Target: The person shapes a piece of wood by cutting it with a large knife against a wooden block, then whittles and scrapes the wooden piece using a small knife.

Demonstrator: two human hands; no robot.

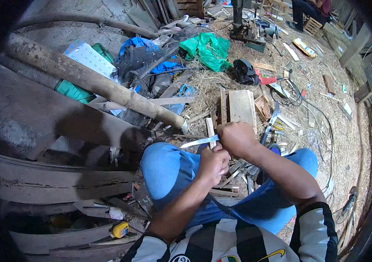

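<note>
A thin wooden strip (210, 127) stands up from my left hand (214, 164), whose fingers are wrapped round its lower end. My right hand (236, 138) is closed at the base of a knife (198, 142); the handle is hidden inside the fist. The blade points left and lies across the strip, just above my left hand. Both hands are close together between my bent knees. Just beyond my right hand is a pale wooden box (242, 107).
A long pole (94, 81) slants in from the left above planks. A machete (275, 114), a green bag (208, 50), a red tool (267, 80) and a black cable (331, 131) lie around. A yellow tape measure (119, 229) rests lower left. Another person (310, 13) sits at the top right.
</note>
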